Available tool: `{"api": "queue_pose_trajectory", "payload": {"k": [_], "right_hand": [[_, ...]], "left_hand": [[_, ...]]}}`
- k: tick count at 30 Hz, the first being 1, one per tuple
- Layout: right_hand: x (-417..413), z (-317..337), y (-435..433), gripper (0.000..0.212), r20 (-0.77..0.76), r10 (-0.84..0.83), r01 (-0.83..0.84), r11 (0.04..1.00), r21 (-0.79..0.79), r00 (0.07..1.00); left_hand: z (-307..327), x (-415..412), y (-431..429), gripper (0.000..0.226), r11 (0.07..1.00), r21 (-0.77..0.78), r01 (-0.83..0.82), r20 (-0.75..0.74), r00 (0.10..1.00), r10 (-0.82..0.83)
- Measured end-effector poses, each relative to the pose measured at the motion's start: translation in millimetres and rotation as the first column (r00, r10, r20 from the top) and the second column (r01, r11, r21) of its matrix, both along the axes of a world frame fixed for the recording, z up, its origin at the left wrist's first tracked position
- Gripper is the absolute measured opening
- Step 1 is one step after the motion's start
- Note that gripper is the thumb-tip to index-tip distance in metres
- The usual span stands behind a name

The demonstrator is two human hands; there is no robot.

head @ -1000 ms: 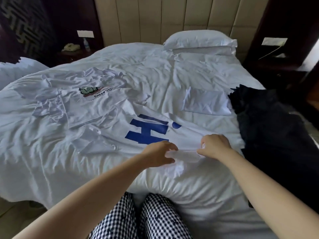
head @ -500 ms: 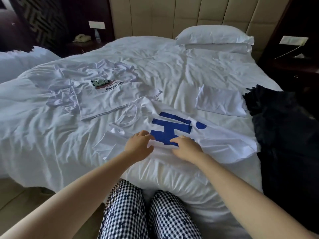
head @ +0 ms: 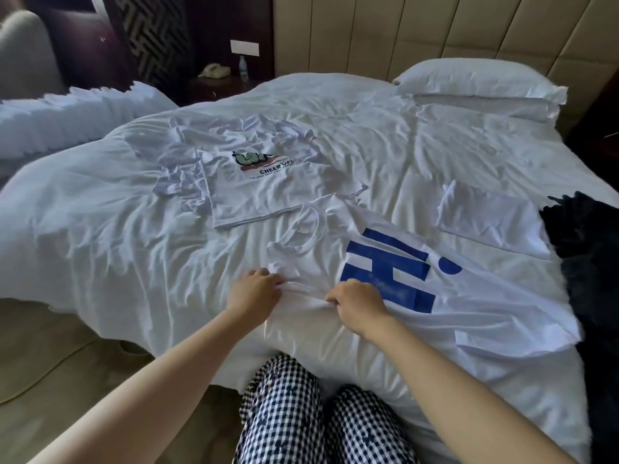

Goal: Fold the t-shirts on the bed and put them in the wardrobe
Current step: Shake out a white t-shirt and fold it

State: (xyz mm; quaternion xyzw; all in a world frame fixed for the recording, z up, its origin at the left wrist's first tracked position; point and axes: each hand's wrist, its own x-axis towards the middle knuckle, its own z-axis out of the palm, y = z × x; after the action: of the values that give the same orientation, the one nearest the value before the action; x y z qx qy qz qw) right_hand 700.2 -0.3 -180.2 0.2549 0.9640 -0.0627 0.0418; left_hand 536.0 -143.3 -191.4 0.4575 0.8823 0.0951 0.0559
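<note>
At the nine o'clock edge of the view, a second bed (head: 67, 108) with white bedding is seen. At about eleven o'clock a telephone (head: 214, 71) and a small bottle (head: 244, 67) are set on a dark nightstand. On the white duvet (head: 117, 246) of the main bed, a white CHEER UP t-shirt (head: 268, 195) is spread, rumpled, at about twelve o'clock from the hands. Just below the centre, the left hand (head: 254, 293) is laid knuckles-up on a white blue-lettered t-shirt (head: 485, 303). Its fingers are curled, and a bunch of that shirt's cloth is pinched in them, below the collar. At its three o'clock, the right hand (head: 360, 306) is closed on a ridge of the same cloth, beside the blue print. The shirt is stretched from the hands toward three o'clock, its far end lying close to a dark garment (head: 596, 262) heaped at the right edge. A folded white cloth (head: 492, 222) is laid at two o'clock, and a pillow (head: 475, 83) at one o'clock. Checked trousers (head: 284, 413) are seen at six o'clock.
</note>
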Motion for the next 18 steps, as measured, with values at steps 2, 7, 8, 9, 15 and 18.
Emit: {"api": "queue_pose_trajectory", "payload": {"k": [2, 7, 8, 9, 15, 18], "right_hand": [[4, 12, 8, 0.043, 0.040, -0.012, 0.012, 1.000, -0.008, 0.999], [28, 46, 40, 0.032, 0.180, -0.143, 0.125, 0.986, 0.108, 0.973], [34, 48, 47, 0.030, 0.196, -0.197, 0.171, 0.975, 0.141, 0.961], [40, 48, 52, 0.029, 0.212, -0.246, 0.213, 0.962, 0.170, 0.946], [49, 41, 40, 0.028, -0.138, -0.239, 0.258, 0.955, 0.145, 0.961], [26, 42, 12, 0.023, -0.298, -0.143, 0.125, 0.989, -0.081, 0.944]], "left_hand": [[9, 9, 6, 0.030, 0.995, -0.070, 0.078, -0.023, 0.997, -0.080], [14, 55, 18, 0.027, 0.910, -0.091, 0.404, 0.184, 0.905, -0.384], [12, 65, 22, 0.029, 0.892, -0.057, 0.449, 0.202, 0.880, -0.430], [12, 74, 26, 0.031, 0.875, -0.018, 0.484, 0.207, 0.858, -0.470], [18, 76, 36, 0.030, 0.854, 0.201, 0.480, 0.169, 0.842, -0.512], [16, 51, 28, 0.018, 0.902, 0.309, 0.302, 0.156, 0.919, -0.361]]}}
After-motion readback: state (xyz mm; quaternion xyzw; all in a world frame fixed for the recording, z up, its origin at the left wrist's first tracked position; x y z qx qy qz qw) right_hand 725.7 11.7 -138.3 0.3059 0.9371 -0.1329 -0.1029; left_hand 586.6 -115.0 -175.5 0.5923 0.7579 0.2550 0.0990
